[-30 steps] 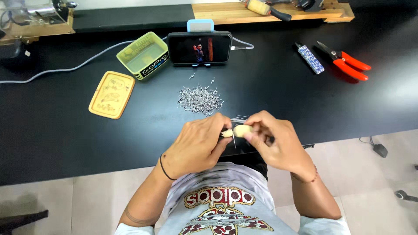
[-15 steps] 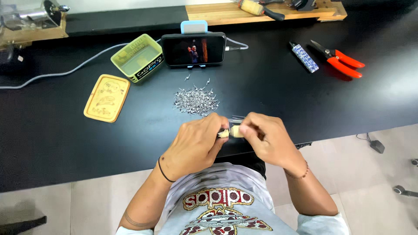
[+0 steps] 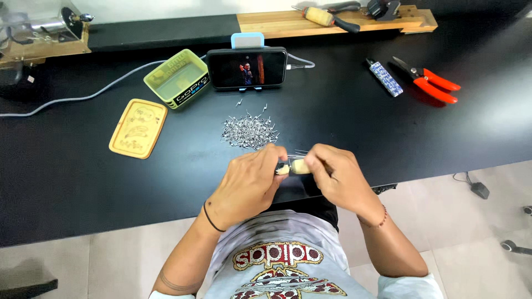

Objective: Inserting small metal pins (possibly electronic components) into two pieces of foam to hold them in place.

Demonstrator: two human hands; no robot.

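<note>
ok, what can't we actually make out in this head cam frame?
- Small pale piece, head view: mostly covered by the left hand and right hand; its kind and any tool on it cannot be told.
- Pile of small metal parts: too small to tell their shape.
- Metal device, top left: cut off by the frame edge.
- Phone screen: too small to read.

- A black surface (image 3: 388,138) carries everything.
- A heap of small metal pieces (image 3: 249,132) lies near its middle.
- A yellow-green tin (image 3: 176,77) and its flat yellow lid (image 3: 138,128) sit on the left.
- A propped phone (image 3: 247,67) stands behind the heap.
- Red-handled pliers (image 3: 429,80) lie on the right, beside a small patterned stick (image 3: 386,77).
</note>
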